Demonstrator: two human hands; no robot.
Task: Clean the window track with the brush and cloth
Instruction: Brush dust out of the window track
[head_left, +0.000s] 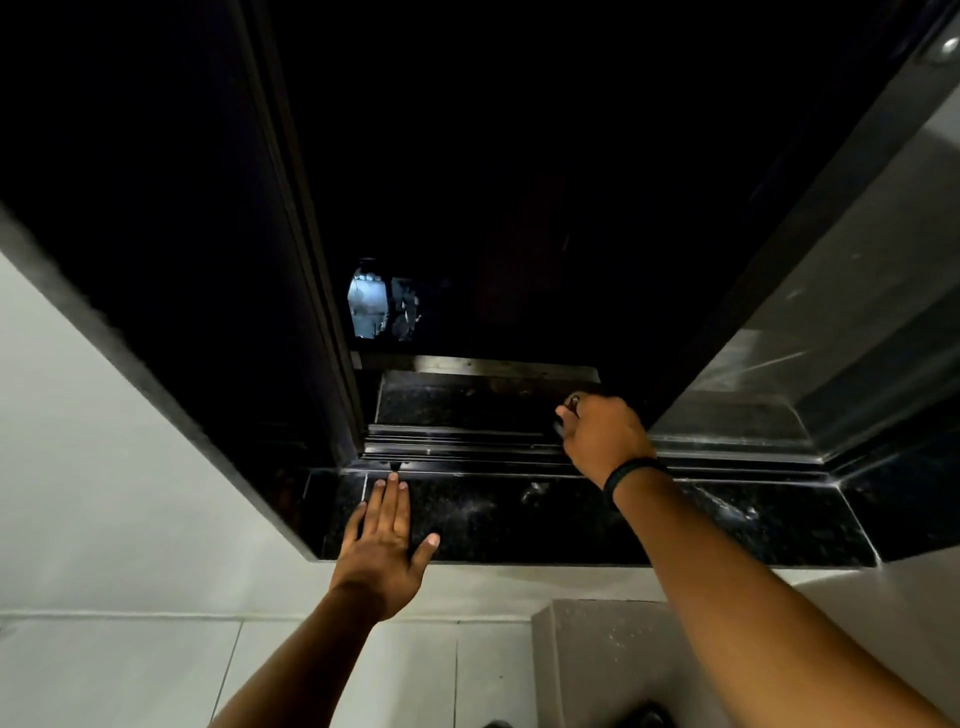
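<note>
Head view. The window track (467, 449) is seen as a band of dark parallel rails running across the centre of the frame, between the inner black stone sill (519, 514) below it and an outer stone ledge (467, 402) above it. The right hand (602, 436) is held over the right part of the track, at centre right of the frame; its fingers are curled closed around a small dark object, of which only a tip is shown above the knuckles. This object is judged to be the brush (571, 402), though neither bristles nor handle can be made out. A dark band (631, 470) is worn on the right wrist. The left hand (387, 530) is laid flat on the inner sill at lower centre left, fingers extended and spread, nothing held, fingertips just short of the track.

Brushing is judged to be under way or about to begin; pale dust is visible on the sill, and wiping is judged not yet done.

The cloth is not seen anywhere in the frame. The track's condition is hard to judge in the low light. The upper frame is almost wholly black, and the rails at far right are obscured by the glass pane (831, 322).
</note>
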